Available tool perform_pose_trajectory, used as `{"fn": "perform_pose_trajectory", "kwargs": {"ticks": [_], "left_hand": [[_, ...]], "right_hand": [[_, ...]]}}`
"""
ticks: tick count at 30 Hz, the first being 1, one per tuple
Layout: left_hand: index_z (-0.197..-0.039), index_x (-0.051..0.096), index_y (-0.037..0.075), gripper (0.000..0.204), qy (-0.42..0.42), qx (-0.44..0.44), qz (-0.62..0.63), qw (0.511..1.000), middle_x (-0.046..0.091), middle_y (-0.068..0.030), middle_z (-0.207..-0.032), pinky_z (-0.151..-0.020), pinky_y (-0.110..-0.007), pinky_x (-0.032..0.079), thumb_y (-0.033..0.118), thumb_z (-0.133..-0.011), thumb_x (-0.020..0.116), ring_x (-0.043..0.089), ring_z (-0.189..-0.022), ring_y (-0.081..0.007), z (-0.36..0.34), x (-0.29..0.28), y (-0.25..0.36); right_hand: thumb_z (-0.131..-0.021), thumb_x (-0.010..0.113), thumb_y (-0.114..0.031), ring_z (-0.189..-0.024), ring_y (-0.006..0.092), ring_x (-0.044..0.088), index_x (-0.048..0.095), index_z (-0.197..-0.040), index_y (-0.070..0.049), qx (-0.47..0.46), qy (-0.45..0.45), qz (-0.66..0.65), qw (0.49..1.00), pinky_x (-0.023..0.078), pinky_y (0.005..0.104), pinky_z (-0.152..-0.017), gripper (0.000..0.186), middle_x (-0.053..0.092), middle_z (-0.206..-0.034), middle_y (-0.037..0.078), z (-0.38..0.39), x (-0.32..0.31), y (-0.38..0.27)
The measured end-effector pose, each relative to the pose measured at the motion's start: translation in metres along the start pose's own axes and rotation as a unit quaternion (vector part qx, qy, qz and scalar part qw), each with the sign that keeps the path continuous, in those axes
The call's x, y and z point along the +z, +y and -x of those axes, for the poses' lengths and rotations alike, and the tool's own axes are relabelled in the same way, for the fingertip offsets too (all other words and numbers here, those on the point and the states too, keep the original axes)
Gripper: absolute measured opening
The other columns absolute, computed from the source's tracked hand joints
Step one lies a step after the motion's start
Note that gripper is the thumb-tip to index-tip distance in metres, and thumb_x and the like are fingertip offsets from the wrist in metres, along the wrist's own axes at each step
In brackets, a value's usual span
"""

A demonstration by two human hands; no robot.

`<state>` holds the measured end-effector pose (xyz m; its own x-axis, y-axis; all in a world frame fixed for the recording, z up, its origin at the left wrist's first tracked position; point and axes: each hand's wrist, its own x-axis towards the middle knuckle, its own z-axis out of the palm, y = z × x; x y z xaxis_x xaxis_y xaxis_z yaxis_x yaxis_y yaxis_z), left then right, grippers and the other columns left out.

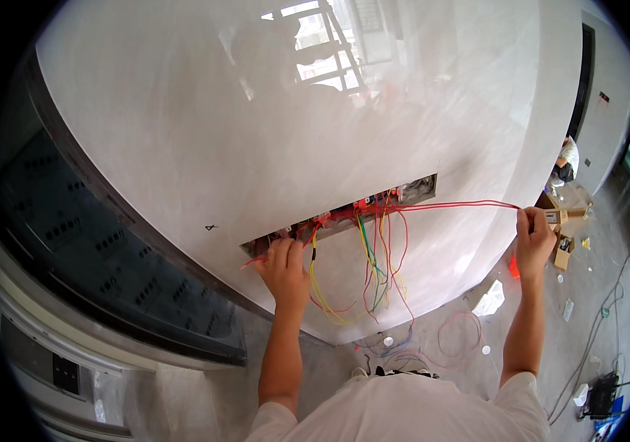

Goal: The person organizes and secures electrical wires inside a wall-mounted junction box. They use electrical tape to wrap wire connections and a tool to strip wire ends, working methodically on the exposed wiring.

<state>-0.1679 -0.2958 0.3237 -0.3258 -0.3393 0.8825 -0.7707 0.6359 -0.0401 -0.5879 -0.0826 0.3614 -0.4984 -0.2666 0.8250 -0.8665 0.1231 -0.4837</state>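
Observation:
A long, narrow slot [424, 190] is cut into the pale wall, with red, yellow, green and blue wires inside it. My right hand [534, 241] is out to the right of the slot, its fingers pinched on red wires [462, 204] that stretch nearly straight from the slot. At the slot's left part, my left hand [285, 271] has its fingers bent together around a red wire, whose end sticks out on the thumb side; its fingertips are partly hidden. Between my hands, loose yellow wires [315, 283] and green wires [369, 250] hang down in loops.
Dark covered panel [109, 221] on the left, beyond the wall's edge. On the floor: coiled red wire [442, 346], a white piece [489, 298], a cardboard box [564, 252], grey cables [596, 335] and a black case [601, 394]. Another person [567, 160] is at far right.

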Motion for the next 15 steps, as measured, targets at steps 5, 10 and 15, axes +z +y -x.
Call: {"fn": "perform_pose_trajectory", "kwargs": {"ticks": [5,10,15], "left_hand": [[-0.114,0.066,0.004,0.037,0.017,0.009,0.071,0.997,0.068,-0.0099,-0.113,-0.075,-0.045,0.05,-0.006,-0.078,0.069,0.066,-0.103,-0.0314,-0.006,0.01,0.018],[-0.115,0.066,0.002,0.039,-0.023,0.005,0.078,0.997,0.066,-0.0107,-0.1,-0.073,-0.044,0.054,-0.007,-0.077,0.068,0.065,-0.089,-0.0319,-0.006,0.002,0.029],[-0.112,0.068,0.002,0.039,-0.125,-0.037,-0.022,0.991,0.062,-0.0118,-0.092,-0.07,-0.044,0.054,-0.006,-0.074,0.068,0.064,-0.087,-0.0326,-0.026,-0.003,0.039]], "right_hand": [[-0.095,0.072,-0.008,-0.056,0.0138,0.049,0.067,-0.091,0.0,0.024,-0.034,-0.029,0.999,0.041,0.0295,-0.053,0.01,0.059,-0.067,0.008,0.015,-0.017,-0.009],[-0.096,0.071,-0.008,-0.057,0.0106,0.045,0.067,-0.093,0.0,0.032,-0.034,-0.033,0.998,0.039,0.0281,-0.054,0.01,0.055,-0.066,0.004,0.023,-0.02,-0.007],[-0.097,0.07,-0.009,-0.06,0.0105,0.048,0.068,-0.095,0.0,0.077,-0.024,-0.034,0.996,0.041,0.028,-0.056,0.01,0.058,-0.068,0.005,0.023,-0.016,0.007]]}}
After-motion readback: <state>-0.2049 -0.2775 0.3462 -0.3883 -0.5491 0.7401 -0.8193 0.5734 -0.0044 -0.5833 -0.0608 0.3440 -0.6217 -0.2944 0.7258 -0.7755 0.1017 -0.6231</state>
